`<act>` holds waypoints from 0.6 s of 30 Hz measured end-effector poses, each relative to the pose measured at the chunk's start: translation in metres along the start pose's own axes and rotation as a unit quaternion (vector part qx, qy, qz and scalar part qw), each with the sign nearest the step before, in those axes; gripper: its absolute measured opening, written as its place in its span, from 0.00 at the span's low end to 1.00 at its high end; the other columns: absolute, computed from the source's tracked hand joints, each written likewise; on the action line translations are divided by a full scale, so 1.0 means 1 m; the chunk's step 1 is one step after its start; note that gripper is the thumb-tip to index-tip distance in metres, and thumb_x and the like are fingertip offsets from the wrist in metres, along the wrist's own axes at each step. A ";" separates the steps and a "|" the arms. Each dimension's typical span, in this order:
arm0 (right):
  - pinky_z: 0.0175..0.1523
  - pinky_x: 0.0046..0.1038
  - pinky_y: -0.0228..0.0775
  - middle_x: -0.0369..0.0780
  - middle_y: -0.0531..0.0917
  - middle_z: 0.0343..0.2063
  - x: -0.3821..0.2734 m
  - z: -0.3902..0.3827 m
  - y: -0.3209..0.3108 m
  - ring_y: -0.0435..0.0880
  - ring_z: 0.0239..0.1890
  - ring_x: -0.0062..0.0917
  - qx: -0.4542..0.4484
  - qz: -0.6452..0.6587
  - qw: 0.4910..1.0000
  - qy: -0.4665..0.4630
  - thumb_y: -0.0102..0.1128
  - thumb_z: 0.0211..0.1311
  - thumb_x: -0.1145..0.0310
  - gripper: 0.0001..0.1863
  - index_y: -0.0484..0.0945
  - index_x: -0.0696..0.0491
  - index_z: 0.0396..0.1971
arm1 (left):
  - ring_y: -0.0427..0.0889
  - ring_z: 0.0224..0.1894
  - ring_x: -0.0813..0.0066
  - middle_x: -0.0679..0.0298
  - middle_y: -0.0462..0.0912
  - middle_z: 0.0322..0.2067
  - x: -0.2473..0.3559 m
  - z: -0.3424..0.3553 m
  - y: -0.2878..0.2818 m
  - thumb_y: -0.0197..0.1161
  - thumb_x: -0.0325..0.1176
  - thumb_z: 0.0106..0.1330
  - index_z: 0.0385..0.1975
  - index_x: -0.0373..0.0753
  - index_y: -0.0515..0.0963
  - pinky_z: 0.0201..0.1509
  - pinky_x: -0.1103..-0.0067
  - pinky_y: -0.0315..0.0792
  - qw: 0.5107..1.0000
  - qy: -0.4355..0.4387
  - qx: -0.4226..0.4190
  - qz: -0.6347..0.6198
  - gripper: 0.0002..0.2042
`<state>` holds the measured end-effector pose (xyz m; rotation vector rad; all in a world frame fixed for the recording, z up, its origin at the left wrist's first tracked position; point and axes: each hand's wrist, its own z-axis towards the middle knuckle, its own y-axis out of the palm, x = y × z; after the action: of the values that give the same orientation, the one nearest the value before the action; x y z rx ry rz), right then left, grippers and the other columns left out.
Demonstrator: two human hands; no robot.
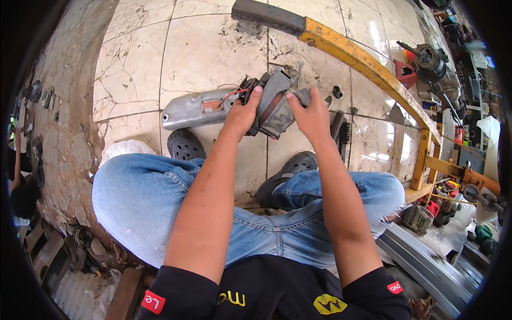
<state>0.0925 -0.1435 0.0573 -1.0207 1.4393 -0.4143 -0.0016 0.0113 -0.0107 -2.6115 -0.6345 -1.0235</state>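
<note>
Head: grey housing (278,117) slants lengthwise toward upper right.

Brightly and fairly evenly lit at the centre, with soft, diffuse light over the pale floor tiles (213,48). Streaked with white glare on the glossier tiles toward the right, suggesting a source somewhere on that side. Only softly shadowed beside the grey clogs (297,164). Pale on the knees of the blue jeans (136,192), yet deep and low in detail across the black shirt (272,290). Reasonably sharp around the left hand (242,113) and the right hand (310,113). Softer and smeared toward the dim left margin and the crowded right rim. Strongly bowed by the fisheye lens near the edges and closed in by black, rounded corners.
</note>
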 end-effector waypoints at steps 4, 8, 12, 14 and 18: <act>0.46 0.45 0.73 0.57 0.83 0.33 -0.003 0.001 0.003 0.82 0.40 0.55 0.015 -0.031 0.999 -0.006 0.64 0.58 0.47 0.28 0.72 0.58 0.44 | 0.71 0.64 0.51 0.38 0.72 0.59 0.008 -0.010 0.002 0.53 0.77 0.55 0.60 0.19 0.65 0.66 0.71 0.63 1.000 0.006 0.013 0.007 0.56; 0.46 0.45 0.72 0.58 0.83 0.35 0.004 0.002 0.009 0.82 0.42 0.55 0.030 0.003 0.999 -0.016 0.64 0.58 0.47 0.28 0.71 0.57 0.44 | 0.73 0.62 0.51 0.38 0.74 0.57 0.007 -0.009 0.002 0.53 0.76 0.56 0.59 0.20 0.67 0.65 0.71 0.64 1.000 0.010 0.026 0.007 0.54; 0.47 0.44 0.72 0.58 0.83 0.35 0.006 0.001 0.007 0.82 0.42 0.55 -0.002 -0.001 1.000 -0.007 0.64 0.59 0.48 0.28 0.71 0.57 0.46 | 0.74 0.62 0.51 0.38 0.75 0.56 0.001 -0.006 0.003 0.54 0.75 0.56 0.58 0.20 0.68 0.65 0.71 0.65 0.999 0.018 0.034 0.007 0.53; 0.47 0.44 0.72 0.57 0.83 0.35 0.001 0.001 0.002 0.82 0.42 0.55 -0.013 -0.019 1.000 -0.013 0.64 0.59 0.48 0.28 0.70 0.58 0.46 | 0.74 0.62 0.51 0.37 0.75 0.56 0.003 -0.006 0.004 0.54 0.75 0.56 0.58 0.19 0.68 0.65 0.70 0.65 0.999 0.029 0.035 0.000 0.53; 0.47 0.45 0.72 0.57 0.84 0.35 0.002 -0.003 0.006 0.82 0.42 0.55 0.012 0.018 1.000 -0.005 0.64 0.60 0.49 0.26 0.70 0.57 0.44 | 0.74 0.61 0.50 0.37 0.74 0.56 0.005 -0.006 0.004 0.54 0.75 0.57 0.58 0.19 0.68 0.65 0.70 0.65 0.999 0.032 0.036 0.002 0.53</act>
<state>0.0883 -0.1427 0.0513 -0.9744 1.4376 -0.3986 -0.0001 0.0066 -0.0033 -2.5073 -0.6396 -1.0591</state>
